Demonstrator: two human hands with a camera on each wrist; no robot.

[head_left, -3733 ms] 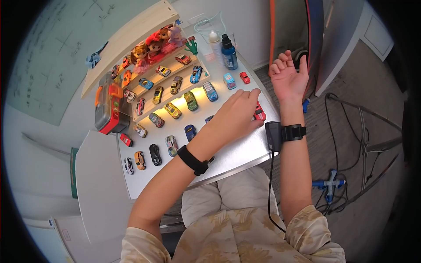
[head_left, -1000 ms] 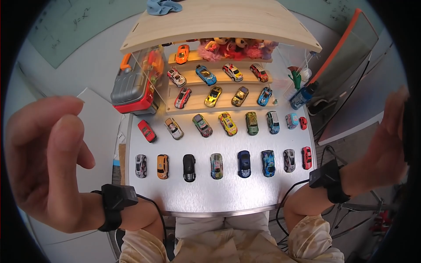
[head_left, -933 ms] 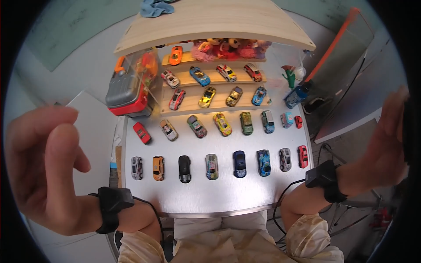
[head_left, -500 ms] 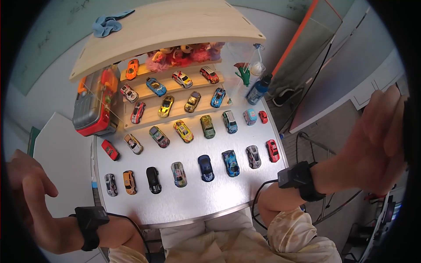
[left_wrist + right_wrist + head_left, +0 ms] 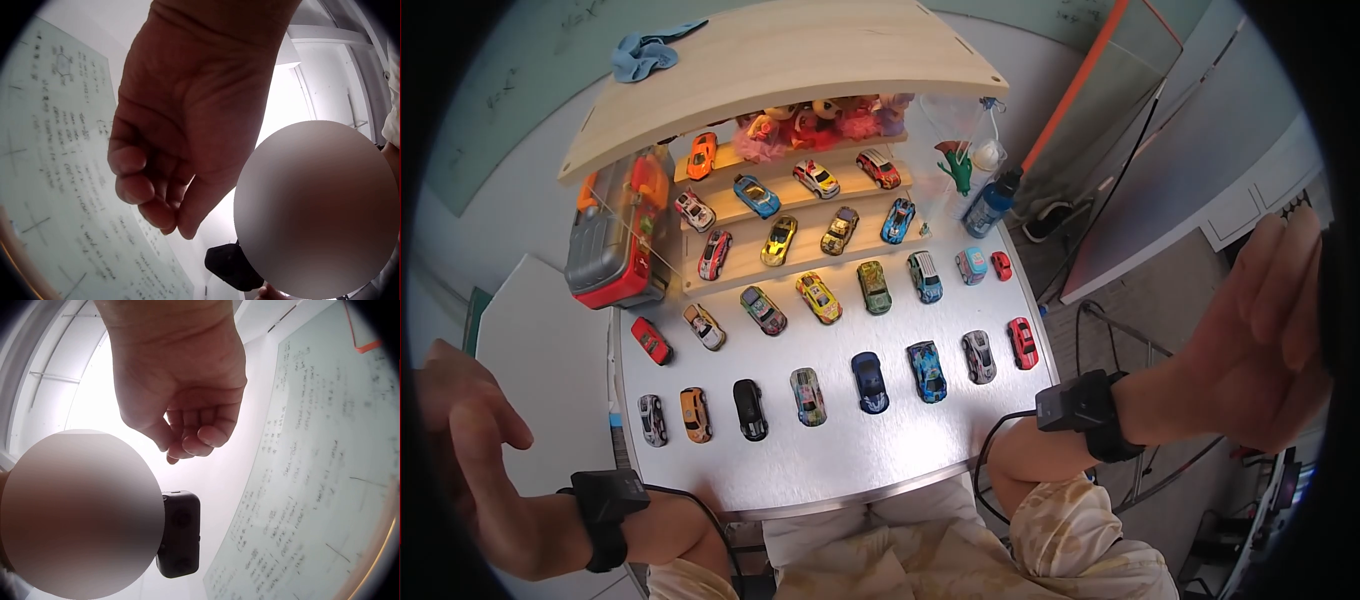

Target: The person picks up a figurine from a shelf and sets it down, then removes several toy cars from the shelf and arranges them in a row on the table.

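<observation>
My left hand [image 5: 490, 475] and my right hand [image 5: 1250, 345] flank the metallic tabletop [image 5: 840, 455], on which two rows of toy cars [image 5: 870, 383] stand before a tiered wooden shelf [image 5: 805, 257] bearing further cars [image 5: 757, 197], a toolbox [image 5: 608, 240] at left and a blue bottle [image 5: 990, 208] at right.

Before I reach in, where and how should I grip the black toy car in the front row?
Likely pinch the black toy car across its long sides from above: it sits roof-up on the silvery tabletop, longer than wide, with gaps on both sides.
</observation>
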